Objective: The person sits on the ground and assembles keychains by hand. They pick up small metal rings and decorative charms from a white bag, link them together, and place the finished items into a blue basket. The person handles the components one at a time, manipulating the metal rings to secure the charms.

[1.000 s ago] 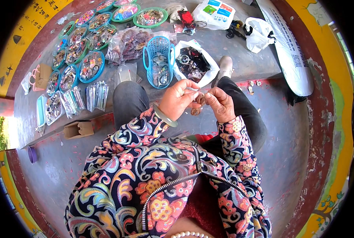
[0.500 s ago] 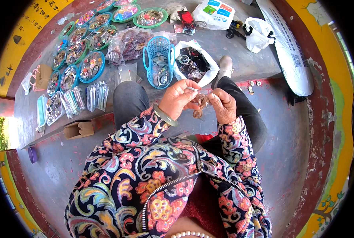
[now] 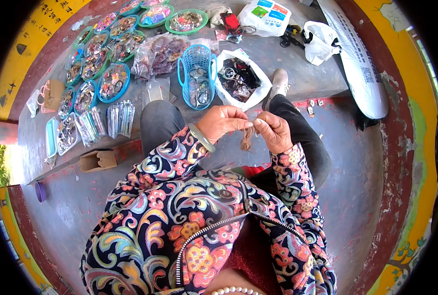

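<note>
Over my lap, my left hand (image 3: 223, 123) and my right hand (image 3: 274, 132) meet at the fingertips, both pinched shut. A small bundle of brown, cord-like strands (image 3: 246, 140) hangs between them, just below the touching fingers. What exactly the bundle is made into, I cannot make out. A pale green bangle (image 3: 201, 138) circles my left wrist. Beyond the hands, a white bag (image 3: 256, 98) lies open with dark small items and a clear ring-shaped piece in it. Beside it stands a blue plastic basket (image 3: 196, 54) holding small trinkets.
Several round trays of trinkets, one a blue-rimmed tray (image 3: 127, 84), fill the far left of the grey ledge. Near them lie slim clear packets (image 3: 120, 119) and an open cardboard box (image 3: 97, 161). White plastic bags (image 3: 321, 42) and a long silver panel (image 3: 352, 59) lie right.
My left hand has lowered and turned, its fingertips now meeting my right hand's. The brown bundle, earlier spread between the fingers, now hangs narrower below them.
</note>
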The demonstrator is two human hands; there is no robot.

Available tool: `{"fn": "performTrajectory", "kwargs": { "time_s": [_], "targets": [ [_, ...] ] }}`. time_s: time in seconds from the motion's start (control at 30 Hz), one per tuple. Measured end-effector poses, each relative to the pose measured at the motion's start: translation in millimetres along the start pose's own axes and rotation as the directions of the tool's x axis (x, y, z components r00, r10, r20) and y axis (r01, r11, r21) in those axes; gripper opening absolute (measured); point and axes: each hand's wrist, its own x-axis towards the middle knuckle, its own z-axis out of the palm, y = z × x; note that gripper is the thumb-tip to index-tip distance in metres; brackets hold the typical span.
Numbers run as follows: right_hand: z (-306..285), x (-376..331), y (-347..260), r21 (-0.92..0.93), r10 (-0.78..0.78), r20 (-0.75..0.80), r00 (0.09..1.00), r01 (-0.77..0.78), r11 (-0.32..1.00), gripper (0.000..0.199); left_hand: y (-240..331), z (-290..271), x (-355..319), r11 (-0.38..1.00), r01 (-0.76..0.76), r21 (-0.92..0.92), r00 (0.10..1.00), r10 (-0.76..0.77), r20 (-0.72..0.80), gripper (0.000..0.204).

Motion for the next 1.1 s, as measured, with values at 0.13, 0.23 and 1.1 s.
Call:
{"fn": "performTrajectory", "kwargs": {
  "time_s": [0.13, 0.23, 1.1],
  "targets": [
    [0.9, -1.2, 5.6, 0.021, 0.018, 0.008, 1.000, -0.019, 1.000, 0.018, -1.8, -1.5, 1.5, 1.000, 0.004, 0.011, 1.000, -0.004, 0.008, 0.012],
    [0.6, -1.2, 4.4, -0.020, 0.033, 0.011, 0.999, -0.032, 0.999, 0.018, -3.4, -2.6, 1.5, 1.000, 0.009, -0.016, 1.000, -0.009, 0.016, 0.013],
    [2.3, 0.2, 23.9, 0.396, 0.433, -0.139, 0.890, -0.351, 0.849, 0.027, -3.6, -8.6, 3.3, 0.877, -0.097, -0.470, 0.960, -0.043, -0.277, 0.013]
  ]
}}
